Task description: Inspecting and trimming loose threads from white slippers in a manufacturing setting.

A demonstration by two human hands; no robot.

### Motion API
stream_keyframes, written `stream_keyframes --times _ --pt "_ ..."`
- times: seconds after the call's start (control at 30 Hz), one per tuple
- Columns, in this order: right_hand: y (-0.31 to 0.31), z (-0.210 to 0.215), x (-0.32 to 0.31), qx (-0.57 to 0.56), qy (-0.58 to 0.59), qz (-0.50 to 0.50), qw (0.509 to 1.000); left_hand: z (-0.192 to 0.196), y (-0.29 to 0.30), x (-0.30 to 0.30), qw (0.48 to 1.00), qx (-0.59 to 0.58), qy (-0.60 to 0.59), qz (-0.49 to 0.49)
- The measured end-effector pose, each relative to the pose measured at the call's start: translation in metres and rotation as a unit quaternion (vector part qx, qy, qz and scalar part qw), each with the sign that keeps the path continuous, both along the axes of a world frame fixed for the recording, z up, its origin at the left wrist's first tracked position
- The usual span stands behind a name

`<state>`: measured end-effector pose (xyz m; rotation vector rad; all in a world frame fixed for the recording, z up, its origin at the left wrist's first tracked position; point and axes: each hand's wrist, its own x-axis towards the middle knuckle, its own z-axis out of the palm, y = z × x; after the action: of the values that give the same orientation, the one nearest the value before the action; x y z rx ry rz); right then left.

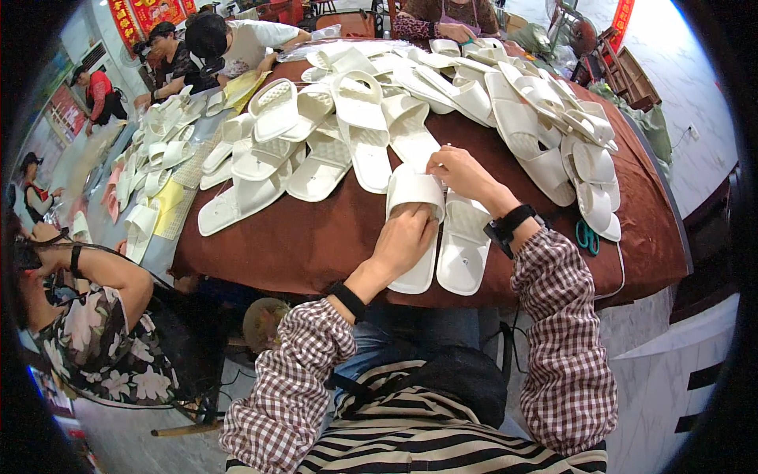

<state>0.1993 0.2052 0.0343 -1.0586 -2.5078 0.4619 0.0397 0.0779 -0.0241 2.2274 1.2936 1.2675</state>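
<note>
Near the surface's (272, 257) front edge, a white slipper (413, 275) lies beside its neighbour (460, 261); a hard pull backward could drag it off. The left hand (401, 245) angles upward, fingers tucked under the strap (416, 192), their grip hidden. Farther, the right hand (466, 172) bends inward, fingertips gathered; what they pinch, I cannot tell. Piled slippers (359, 103) lie beyond.

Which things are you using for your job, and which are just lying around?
Seem part of the job:
white slipper, left hand at its strap, right hand close by
second slipper beside it
probably the heaped slippers behind

Seem just lying about:
teal scissors, untouched on the brown cloth
fan at the back
</note>
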Motion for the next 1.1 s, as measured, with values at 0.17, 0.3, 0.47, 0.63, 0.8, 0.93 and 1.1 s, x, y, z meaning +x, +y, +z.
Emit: stream_keyframes --times 0.17,0.3,0.47,0.63,0.8,0.93,1.1 --pt "-0.018 0.01 0.003 0.026 0.058 -0.019 0.998 -0.001 -0.004 -0.004 0.997 -0.076 0.023 0.007" --pt "-0.038 0.014 0.001 0.046 0.119 -0.076 0.989 0.004 -0.009 -0.003 1.0 -0.027 0.011 0.0" --pt "-0.049 -0.009 -0.001 0.027 0.18 -0.111 0.977 0.013 -0.023 -0.002 0.993 0.051 0.097 0.042" --pt "-0.051 -0.014 0.003 -0.036 0.27 -0.161 0.949 0.048 -0.018 -0.015 0.997 0.026 0.068 0.001" --pt "-0.054 -0.011 -0.003 0.008 0.277 -0.121 0.953 0.076 0.028 -0.016 0.998 0.049 0.01 0.028" --pt "-0.055 -0.012 -0.004 0.019 0.271 -0.119 0.955 0.052 0.061 -0.011 0.998 0.015 0.061 0.016" --pt "-0.054 -0.02 -0.001 0.005 0.289 -0.126 0.949 0.035 0.071 -0.007 0.994 -0.055 -0.087 -0.022"
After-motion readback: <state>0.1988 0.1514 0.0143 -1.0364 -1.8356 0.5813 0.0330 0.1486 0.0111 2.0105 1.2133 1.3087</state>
